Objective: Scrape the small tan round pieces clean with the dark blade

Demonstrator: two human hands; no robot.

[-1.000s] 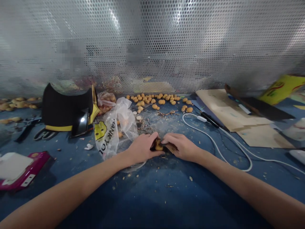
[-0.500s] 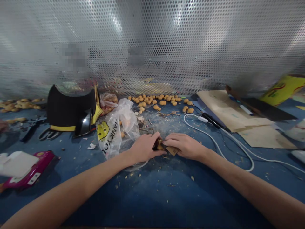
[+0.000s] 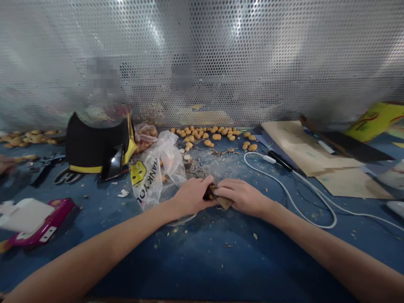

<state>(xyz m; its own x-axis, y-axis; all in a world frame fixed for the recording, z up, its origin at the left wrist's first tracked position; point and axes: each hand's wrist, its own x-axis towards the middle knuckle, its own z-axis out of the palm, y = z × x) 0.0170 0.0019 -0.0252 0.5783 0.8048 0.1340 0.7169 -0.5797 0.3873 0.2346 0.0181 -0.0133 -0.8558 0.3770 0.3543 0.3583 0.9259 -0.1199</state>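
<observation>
In the middle of the blue table, my left hand point(image 3: 193, 195) is closed around a small brown gourd point(image 3: 209, 192), mostly covered by my fingers and dark on the side toward my palm. Pinched in my right hand point(image 3: 241, 195) is a folded piece of sandpaper point(image 3: 225, 203), its tan back showing printed marks. The sandpaper's edge meets the gourd between both hands. Just left of my left hand lies a clear plastic bag point(image 3: 145, 179) with a yellow smiley print and some tan pieces inside.
Several small gourds point(image 3: 216, 136) line the perforated metal screen point(image 3: 202, 54). Left are a black visor-like piece point(image 3: 94, 145), a phone point(image 3: 112, 162), scissors point(image 3: 67, 176), a magenta box point(image 3: 59, 214) and another person's hand point(image 3: 5, 164). Right are a white cable point(image 3: 288, 195) and brown paper point(image 3: 350, 179).
My right hand and the sandpaper have shifted slightly left and down over the gourd, hiding more of it. The view has moved a little.
</observation>
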